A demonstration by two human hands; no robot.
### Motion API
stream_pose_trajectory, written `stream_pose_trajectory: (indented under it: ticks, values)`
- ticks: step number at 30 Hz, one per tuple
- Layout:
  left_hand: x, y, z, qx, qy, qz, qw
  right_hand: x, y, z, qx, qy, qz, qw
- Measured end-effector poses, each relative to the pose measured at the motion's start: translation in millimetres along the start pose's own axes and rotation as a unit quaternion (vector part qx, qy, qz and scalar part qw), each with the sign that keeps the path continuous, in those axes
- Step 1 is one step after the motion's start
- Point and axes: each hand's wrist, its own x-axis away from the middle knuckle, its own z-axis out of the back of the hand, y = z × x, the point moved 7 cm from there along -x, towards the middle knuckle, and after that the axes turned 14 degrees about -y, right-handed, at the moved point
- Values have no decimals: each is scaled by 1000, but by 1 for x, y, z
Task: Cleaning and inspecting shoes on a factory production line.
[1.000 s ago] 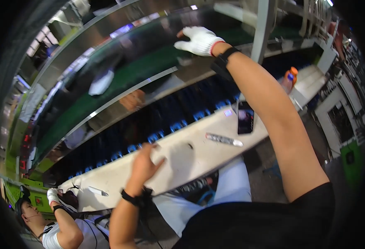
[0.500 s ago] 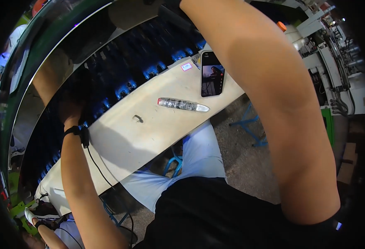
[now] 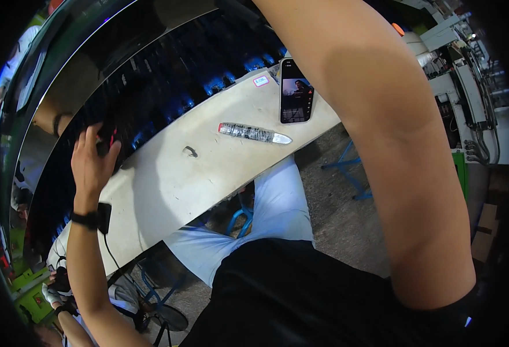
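1 black ribbed rack [image 3: 167,78], blue-dotted along its near edge, runs from 8 to 12 o'clock; between 9 and 10, 1 red-streaked dark piece [image 3: 113,137], its outline shadowed, shows by the left hand [image 3: 91,169].

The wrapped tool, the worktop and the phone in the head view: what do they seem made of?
Wrapped tool: silvery, smooth tip, likely metal; body apparently covered in glossy tape or film, given its crinkled shine. Worktop: possibly laminate or painted board, off-white and scuffed, with a dull finish. Phone: probably glossy glass in front, judging by its smooth face and lit display.
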Motion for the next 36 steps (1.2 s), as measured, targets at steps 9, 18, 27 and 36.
stream_pose_trajectory:
  ticks: [9,18,27,36]
  values:
    - [141,31,-43,242,-154,-22,958,-12,-30,-9,98,-71,82,989]
    - [51,127,-68,84,-65,-14,994,-8,-89,-60,59,-144,95,983]
    - [104,180,22,177,149,-158,960,-3,-240,-104,13,-202,227,953]
    - [138,201,8,342,224,-222,885,12,-228,-82,-50,-137,252,957]
